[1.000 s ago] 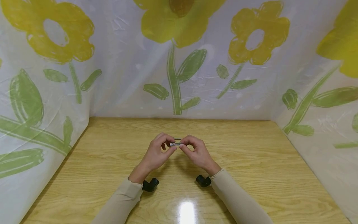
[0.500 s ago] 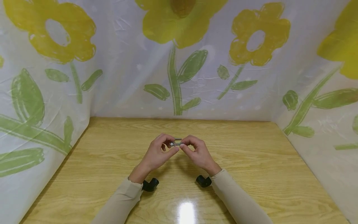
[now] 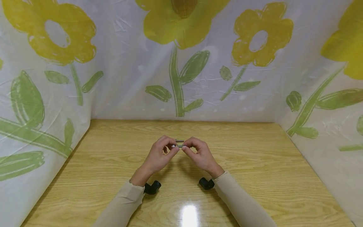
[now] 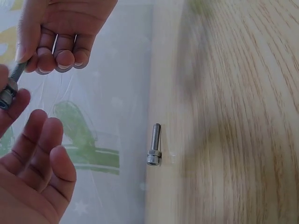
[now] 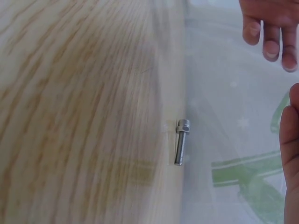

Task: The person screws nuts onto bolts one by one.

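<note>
Above the table, a metal bolt with a nut close to its head is held level between both hands. My left hand pinches the head-and-nut end between thumb and index finger, its other fingers loosely bent. The threaded end is pinched by my right hand with thumb and index finger, which cover the tip. Just beyond the hands, a second bolt lies on the table, also with a nut up against its socket head. In the right wrist view, the held bolt is out of frame.
The wooden table ends at a pale flower-print cloth standing behind it and along both sides. Black angled pieces sit by each sleeve cuff. A bright light reflection shows near the front.
My left thumb stretched forward along the bolt half a second ago and is now drawn back to the nut. The right hand stays in place; the second bolt has not moved.
</note>
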Demonstrator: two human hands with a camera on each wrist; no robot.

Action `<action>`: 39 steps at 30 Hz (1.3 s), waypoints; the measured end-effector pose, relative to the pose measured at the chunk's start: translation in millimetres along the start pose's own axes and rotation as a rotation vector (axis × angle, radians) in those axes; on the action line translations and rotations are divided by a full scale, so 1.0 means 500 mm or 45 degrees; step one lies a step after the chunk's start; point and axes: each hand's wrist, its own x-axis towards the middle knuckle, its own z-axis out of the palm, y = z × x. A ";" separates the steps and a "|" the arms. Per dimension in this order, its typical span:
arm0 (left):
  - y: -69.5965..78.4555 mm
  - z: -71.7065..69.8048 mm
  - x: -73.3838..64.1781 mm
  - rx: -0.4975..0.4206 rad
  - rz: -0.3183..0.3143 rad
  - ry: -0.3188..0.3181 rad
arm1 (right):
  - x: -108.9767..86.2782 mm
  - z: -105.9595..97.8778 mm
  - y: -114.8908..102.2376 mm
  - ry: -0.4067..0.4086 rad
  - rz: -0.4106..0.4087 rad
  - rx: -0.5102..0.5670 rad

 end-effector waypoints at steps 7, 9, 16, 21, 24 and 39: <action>0.031 -0.005 0.000 0.002 -0.065 0.000 | 0.000 0.001 0.001 -0.003 -0.017 -0.002; 0.028 -0.005 0.000 -0.006 -0.066 -0.005 | 0.000 0.001 0.001 -0.002 -0.011 -0.004; -0.036 0.008 0.002 0.008 0.049 0.014 | 0.000 0.000 0.000 0.005 0.009 -0.011; -0.053 0.011 0.002 0.011 0.061 0.014 | 0.000 0.001 0.001 0.004 0.005 -0.007; -0.054 0.009 0.001 0.019 0.023 -0.003 | 0.000 0.002 0.003 -0.003 -0.001 -0.001; -0.050 0.006 0.001 0.025 0.006 -0.003 | -0.001 0.001 0.004 0.005 -0.004 -0.029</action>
